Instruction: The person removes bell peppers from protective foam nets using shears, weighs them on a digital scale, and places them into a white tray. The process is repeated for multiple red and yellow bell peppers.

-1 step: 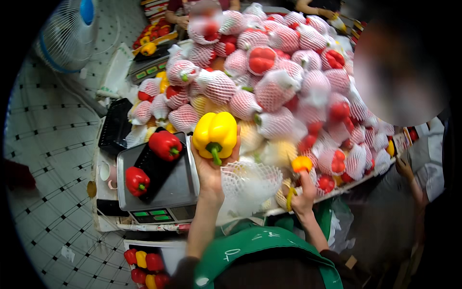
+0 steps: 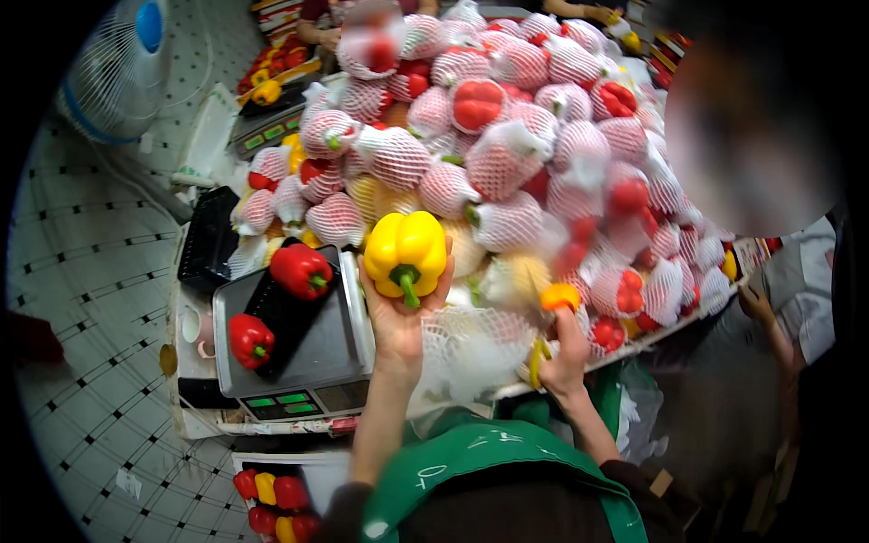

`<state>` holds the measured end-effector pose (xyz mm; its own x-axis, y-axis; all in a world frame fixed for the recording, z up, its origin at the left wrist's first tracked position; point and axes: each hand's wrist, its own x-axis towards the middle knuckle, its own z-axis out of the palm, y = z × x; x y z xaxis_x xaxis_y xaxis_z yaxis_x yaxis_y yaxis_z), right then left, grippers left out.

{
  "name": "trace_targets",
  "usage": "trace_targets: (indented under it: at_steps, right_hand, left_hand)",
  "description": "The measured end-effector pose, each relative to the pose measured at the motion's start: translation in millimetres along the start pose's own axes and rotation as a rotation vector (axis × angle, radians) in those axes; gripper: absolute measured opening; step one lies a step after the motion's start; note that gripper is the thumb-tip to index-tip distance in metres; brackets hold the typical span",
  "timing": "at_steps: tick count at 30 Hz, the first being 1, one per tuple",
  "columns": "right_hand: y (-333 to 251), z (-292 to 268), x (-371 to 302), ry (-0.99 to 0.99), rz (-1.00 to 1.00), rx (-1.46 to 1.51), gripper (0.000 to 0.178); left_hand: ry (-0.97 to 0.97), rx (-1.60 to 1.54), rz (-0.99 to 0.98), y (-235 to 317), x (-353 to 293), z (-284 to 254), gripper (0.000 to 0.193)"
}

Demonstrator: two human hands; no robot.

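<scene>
Just right of the weighing scale [image 2: 329, 342], a yellow bell pepper [image 2: 405, 256] is held up, its skin glossy and evenly bright, its lobes rounded and deeply grooved, and its thick green stem [image 2: 409, 287] turned toward the wearer. It is cradled from below on the upturned palm of the left hand [image 2: 396, 330], whose fingers are spread to about the pepper's width and curled against both its sides. Farther right of the scale, a small orange object [image 2: 559, 297] is gripped by the closed right hand [image 2: 565, 357], with the thumb laid against it; a yellow curved piece [image 2: 538, 362] is seen beside those fingers, but whether both belong to one item cannot be told. Between the hands, right of the scale, a loose white foam net [image 2: 480, 337] is spread. On the scale's pan a black tray [image 2: 291, 328] is set aslant, with two red peppers [image 2: 300, 271] lying at its left side. Near the scale's far left corner, black containers [image 2: 210, 237] are placed. Below the scale, red and yellow peppers [image 2: 265, 489] are arranged in a white-edged box [image 2: 330, 472]. Beyond and right of the scale, net-wrapped peppers [image 2: 511, 163] are heaped.
</scene>
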<state>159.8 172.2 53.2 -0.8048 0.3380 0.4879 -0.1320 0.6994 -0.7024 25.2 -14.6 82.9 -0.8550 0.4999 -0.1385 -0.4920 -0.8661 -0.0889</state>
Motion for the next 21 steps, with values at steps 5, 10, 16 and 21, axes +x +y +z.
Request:
trace_targets:
  at_steps: [5, 10, 16, 21]
  right_hand:
    - [-18, -25, 12, -0.192, -0.035, 0.131, 0.048]
    - [-13, -15, 5, -0.06, -0.116, -0.028, 0.042]
    - [29, -9, 11, 0.114, -0.298, -0.349, 0.044]
    - [30, -11, 14, 0.13, -0.368, -0.413, 0.044]
  left_hand:
    - [0.116, 0.385, 0.096, -31, -12, -8, 0.067]
    - [0.033, 0.213, 0.058, -45, -13, 13, 0.056]
    - [0.181, 0.308, -0.085, -50, -22, 12, 0.053]
    - [0.239, 0.269, -0.101, -61, -14, -3, 0.056]
